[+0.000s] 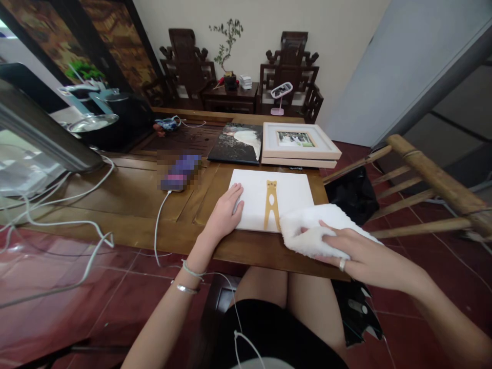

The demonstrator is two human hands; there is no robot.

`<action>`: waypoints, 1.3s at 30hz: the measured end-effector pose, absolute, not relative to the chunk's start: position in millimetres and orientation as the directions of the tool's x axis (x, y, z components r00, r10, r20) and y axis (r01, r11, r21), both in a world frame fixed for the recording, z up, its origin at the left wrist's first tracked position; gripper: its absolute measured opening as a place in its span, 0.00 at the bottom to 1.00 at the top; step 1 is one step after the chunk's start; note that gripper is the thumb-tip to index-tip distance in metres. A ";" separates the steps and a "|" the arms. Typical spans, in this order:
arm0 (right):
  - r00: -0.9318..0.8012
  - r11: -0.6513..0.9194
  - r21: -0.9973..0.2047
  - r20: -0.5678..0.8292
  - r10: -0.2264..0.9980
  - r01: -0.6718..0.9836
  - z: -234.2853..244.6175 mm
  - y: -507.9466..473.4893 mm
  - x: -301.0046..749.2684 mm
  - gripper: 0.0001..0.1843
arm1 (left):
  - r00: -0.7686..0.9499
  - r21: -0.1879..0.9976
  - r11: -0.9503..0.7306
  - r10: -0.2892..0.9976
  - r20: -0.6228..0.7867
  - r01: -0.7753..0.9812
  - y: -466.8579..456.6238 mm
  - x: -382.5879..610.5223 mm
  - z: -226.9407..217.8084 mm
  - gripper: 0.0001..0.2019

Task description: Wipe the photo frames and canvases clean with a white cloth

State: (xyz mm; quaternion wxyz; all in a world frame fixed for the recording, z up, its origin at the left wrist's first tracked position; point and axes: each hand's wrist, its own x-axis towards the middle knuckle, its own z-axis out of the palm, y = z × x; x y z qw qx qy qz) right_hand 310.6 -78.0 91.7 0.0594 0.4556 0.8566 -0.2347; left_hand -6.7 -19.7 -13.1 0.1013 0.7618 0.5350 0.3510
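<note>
A white square canvas (253,197) with a tan cat figure (271,204) painted on it lies flat on the wooden table (142,205). My left hand (226,212) rests on the canvas's left edge with fingers stretched flat. My right hand (355,253) presses a white fluffy cloth (307,230) onto the canvas's lower right corner, fingers wrapped into the cloth. A ring shows on that hand, and bracelets on the left wrist.
Behind the canvas lie a dark photo print (238,143) and a stacked white picture frame (298,143). A phone (180,173) with a white cable lies to the left. A bamboo rack (426,189) and black bag (351,192) stand to the right; cables trail left.
</note>
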 end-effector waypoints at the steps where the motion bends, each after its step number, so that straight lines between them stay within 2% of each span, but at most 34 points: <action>1: -0.565 0.451 -0.367 -0.316 0.762 0.814 91.8 -72.0 311.8 0.19 | 0.180 0.531 -0.406 0.887 0.426 0.744 -19.8 -6.6 -12.9 0.21; 8: -0.537 0.429 -0.471 -0.118 0.835 0.771 86.5 11.5 292.7 0.22 | 0.175 0.547 -0.411 0.885 0.432 0.730 -20.0 -7.1 -13.1 0.21; 12: -0.374 0.365 -0.475 0.079 0.924 0.801 86.9 42.7 258.7 0.20 | 0.186 0.540 -0.414 0.885 0.426 0.733 -20.2 -8.0 -12.0 0.21; 14: -0.346 0.372 -0.469 0.143 0.927 0.801 82.8 44.3 240.9 0.20 | 0.192 0.537 -0.414 0.886 0.421 0.735 -20.1 -8.4 -11.8 0.21; 18: -0.591 0.589 -0.354 0.115 0.799 0.727 66.7 19.8 219.1 0.14 | 0.182 0.542 -0.413 0.885 0.429 0.732 -19.5 -8.3 -13.1 0.20; 21: -0.717 0.713 -0.262 0.100 0.690 0.650 58.6 -15.4 219.7 0.18 | 0.176 0.546 -0.415 0.883 0.436 0.727 -18.9 -7.8 -14.4 0.20; 25: -0.789 0.761 -0.295 0.034 0.613 0.579 66.6 -62.1 231.8 0.22 | 0.177 0.541 -0.413 0.883 0.434 0.733 -18.5 -7.1 -14.8 0.20; 29: -0.861 0.791 -0.359 -0.080 0.502 0.495 81.7 -80.1 240.2 0.21 | 0.184 0.539 -0.417 0.882 0.433 0.732 -18.7 -7.0 -14.0 0.21; 31: -0.858 0.783 -0.371 -0.083 0.507 0.499 83.6 -74.4 242.0 0.22 | 0.185 0.539 -0.419 0.882 0.434 0.731 -18.8 -7.1 -13.7 0.21; 33: -0.825 0.761 -0.352 -0.061 0.562 0.545 81.4 -60.5 242.6 0.22 | 0.183 0.540 -0.416 0.883 0.432 0.732 -18.7 -7.2 -13.6 0.21; 39: -0.724 0.719 -0.115 -0.003 0.689 0.685 77.9 5.8 229.8 0.15 | 0.183 0.546 -0.413 0.886 0.426 0.729 -18.3 -7.8 -13.7 0.21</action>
